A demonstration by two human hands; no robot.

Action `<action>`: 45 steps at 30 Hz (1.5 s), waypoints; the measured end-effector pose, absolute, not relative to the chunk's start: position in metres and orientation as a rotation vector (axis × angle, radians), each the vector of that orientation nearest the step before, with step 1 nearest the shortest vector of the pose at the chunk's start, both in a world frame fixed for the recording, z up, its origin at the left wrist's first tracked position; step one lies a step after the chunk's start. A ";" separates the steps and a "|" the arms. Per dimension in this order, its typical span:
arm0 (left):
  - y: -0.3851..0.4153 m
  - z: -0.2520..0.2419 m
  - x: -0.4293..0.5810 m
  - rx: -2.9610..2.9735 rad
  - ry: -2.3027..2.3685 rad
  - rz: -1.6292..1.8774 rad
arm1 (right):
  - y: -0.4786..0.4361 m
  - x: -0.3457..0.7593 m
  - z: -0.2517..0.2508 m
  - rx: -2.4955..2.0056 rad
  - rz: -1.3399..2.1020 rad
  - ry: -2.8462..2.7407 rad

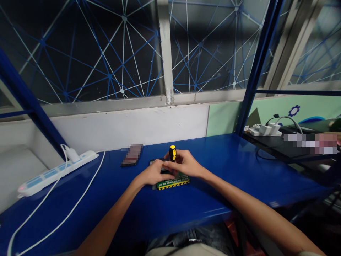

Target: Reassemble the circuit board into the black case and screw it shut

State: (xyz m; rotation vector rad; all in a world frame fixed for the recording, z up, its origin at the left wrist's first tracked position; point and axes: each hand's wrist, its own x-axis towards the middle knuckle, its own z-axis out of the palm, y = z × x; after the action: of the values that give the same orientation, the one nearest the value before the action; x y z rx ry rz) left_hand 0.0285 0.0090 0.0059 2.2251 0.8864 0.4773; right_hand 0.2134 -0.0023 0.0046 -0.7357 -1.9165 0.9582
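A screwdriver (173,153) with a black and yellow handle stands nearly upright over a green circuit board (174,183), which has a yellow strip along its near edge. My right hand (189,164) is closed around the handle from the right. At the left side of the board, my left hand (153,173) has its fingers and thumb curled in close to the screwdriver's shaft. What those fingers grip is hidden. The screwdriver's tip and the middle of the board are covered by both hands. A dark part shows behind my left fingers.
The board lies on a blue table (218,156). A phone (133,153) lies behind and left of it. A white power strip (57,174) with a plug and a looping white cable (80,202) occupies the left side. Chargers (266,129) sit on a dark surface at right.
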 end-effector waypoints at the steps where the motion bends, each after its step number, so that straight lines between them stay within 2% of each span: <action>1: 0.009 0.005 0.029 2.217 0.883 0.478 | -0.003 0.213 0.005 -0.740 0.950 -1.920; 19: 0.013 0.004 0.029 2.292 0.903 0.581 | 0.004 0.219 0.014 -0.710 1.006 -1.748; 25: 0.015 0.005 0.034 2.329 1.010 0.716 | 0.016 0.235 0.026 -0.751 0.884 -1.653; 36: 0.036 0.010 0.099 2.558 0.800 0.693 | 0.063 0.299 0.023 -1.041 0.301 -1.464; 45: 0.043 0.004 0.097 2.620 0.902 0.711 | 0.063 0.301 0.021 -1.103 0.239 -1.528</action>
State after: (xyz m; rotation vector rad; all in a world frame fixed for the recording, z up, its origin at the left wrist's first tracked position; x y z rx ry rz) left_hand 0.0971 0.0431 0.0044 2.6198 0.9024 0.7114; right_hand 0.3011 0.0626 0.0208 -1.1031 -1.5282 0.2386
